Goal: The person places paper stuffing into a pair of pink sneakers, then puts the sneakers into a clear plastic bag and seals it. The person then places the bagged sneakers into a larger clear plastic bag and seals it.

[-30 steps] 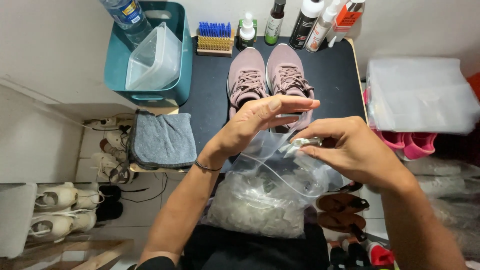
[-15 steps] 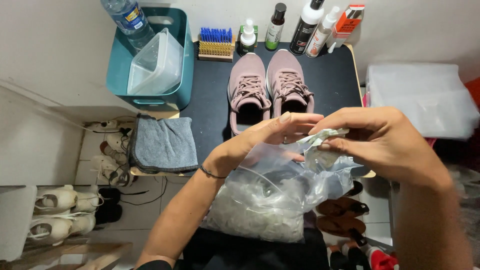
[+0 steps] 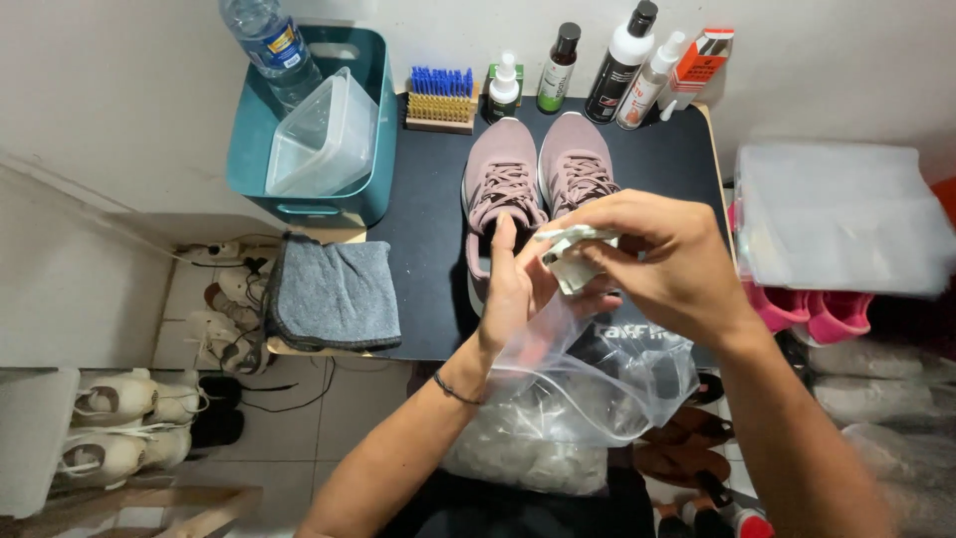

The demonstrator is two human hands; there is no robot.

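My left hand [image 3: 518,289] and my right hand [image 3: 662,261] meet over the front of a small black table [image 3: 428,249]. My right hand pinches a small crumpled whitish wad [image 3: 570,261] against my left palm, whose fingers are apart. A clear plastic bag [image 3: 588,384] hangs below both hands, its rim held between them; which hand grips it I cannot tell. A pair of mauve sneakers [image 3: 538,184] stands on the table just beyond my hands, toes pointing away.
A teal bin [image 3: 299,189] holds a clear tub [image 3: 324,139] and a water bottle [image 3: 274,50]. A brush [image 3: 440,100] and several bottles [image 3: 617,65] line the back. A grey cloth [image 3: 334,294] drapes the table's left edge. A clear box [image 3: 836,214] sits right over pink shoes [image 3: 812,314].
My hands have drawn closer together and shifted toward the sneakers. The right hand has brought the whitish wad against the left palm, and the bag has bunched up beneath them.
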